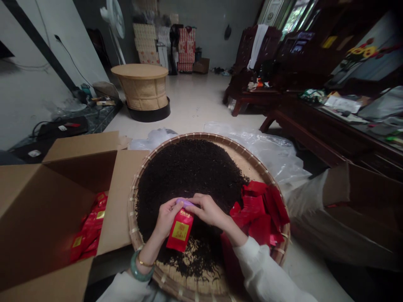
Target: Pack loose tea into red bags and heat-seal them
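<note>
A small red packet [180, 230] with a yellow label hangs over a heap of dark loose tea leaves [189, 176] on a round woven tray [252, 157]. My left hand [166, 218] pinches the packet's top left edge. My right hand [207, 209] is closed on a small purple scoop [185, 203] held at the packet's mouth. Both hands sit above the near part of the heap. A pile of flat red packets [261, 212] lies on the tray's right side, just right of my right wrist.
An open cardboard box [40, 209] at the left holds several red packets [90, 228]. Clear plastic sheeting [267, 147] lies behind the tray. A round wicker drum [143, 88] stands on the floor further back. Dark wooden furniture [315, 126] runs along the right.
</note>
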### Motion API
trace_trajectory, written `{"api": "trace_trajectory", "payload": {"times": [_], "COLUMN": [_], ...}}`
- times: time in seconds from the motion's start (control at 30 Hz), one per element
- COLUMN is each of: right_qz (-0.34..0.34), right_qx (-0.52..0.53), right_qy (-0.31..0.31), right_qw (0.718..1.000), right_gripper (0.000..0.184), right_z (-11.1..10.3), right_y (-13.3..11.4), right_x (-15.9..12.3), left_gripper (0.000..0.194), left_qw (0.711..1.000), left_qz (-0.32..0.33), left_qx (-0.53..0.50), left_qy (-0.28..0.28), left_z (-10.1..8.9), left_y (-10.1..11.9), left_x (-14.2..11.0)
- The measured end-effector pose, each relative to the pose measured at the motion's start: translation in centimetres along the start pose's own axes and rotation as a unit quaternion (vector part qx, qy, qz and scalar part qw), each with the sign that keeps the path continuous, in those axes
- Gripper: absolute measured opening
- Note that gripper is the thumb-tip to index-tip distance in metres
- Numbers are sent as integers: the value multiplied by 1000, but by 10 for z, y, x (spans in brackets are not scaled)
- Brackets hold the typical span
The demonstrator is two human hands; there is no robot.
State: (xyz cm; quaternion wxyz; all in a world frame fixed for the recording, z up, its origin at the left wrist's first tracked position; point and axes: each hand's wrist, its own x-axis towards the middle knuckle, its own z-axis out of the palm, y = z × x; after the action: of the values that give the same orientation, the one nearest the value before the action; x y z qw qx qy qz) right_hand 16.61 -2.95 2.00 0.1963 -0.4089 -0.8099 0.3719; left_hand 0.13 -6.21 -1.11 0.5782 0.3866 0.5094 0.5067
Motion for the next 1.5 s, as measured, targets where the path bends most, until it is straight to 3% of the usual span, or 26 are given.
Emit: {"api": "trace_trajectory", "payload": {"times": [0.5,0.63,0.8,0.93,1.13,1.2,1.27,1.4,1.5], "right_qz": [0,14,20,41,146,140,104,48,52], "right_qx": [-3,-21,24,38,-128,-125,-58,113,153], "right_qy": [10,29,42,121,223,250,260,190,207], "right_qw": [1000,999,999,991,955,950,958,974,965], "right_gripper": [27,25,21,31,36,35,32,22,25], "right_z": [-1,-4,-6,-13,-27,-23,-10,25,39], "right_y": [1,3,6,27,70,65,50,15,5], "right_x": [0,1,1,-3,-17,-18,-16,-4,1], "left_gripper": [40,50,44,39,44,43,40,36,36], "left_qw": [998,993,991,994,994,994,994,996,997], "left_qz": [-43,-87,-98,-88,-56,-51,-44,-31,-28], "left_qx": [-45,-69,-62,-51,-85,-89,-83,-66,-60], "left_qy": [-1,-49,-72,-33,30,44,52,46,38], "left_z": [3,4,4,2,2,3,4,6,7], "left_y": [3,2,0,2,3,2,2,6,9], "left_x": [-1,-1,0,1,2,3,3,0,-4]}}
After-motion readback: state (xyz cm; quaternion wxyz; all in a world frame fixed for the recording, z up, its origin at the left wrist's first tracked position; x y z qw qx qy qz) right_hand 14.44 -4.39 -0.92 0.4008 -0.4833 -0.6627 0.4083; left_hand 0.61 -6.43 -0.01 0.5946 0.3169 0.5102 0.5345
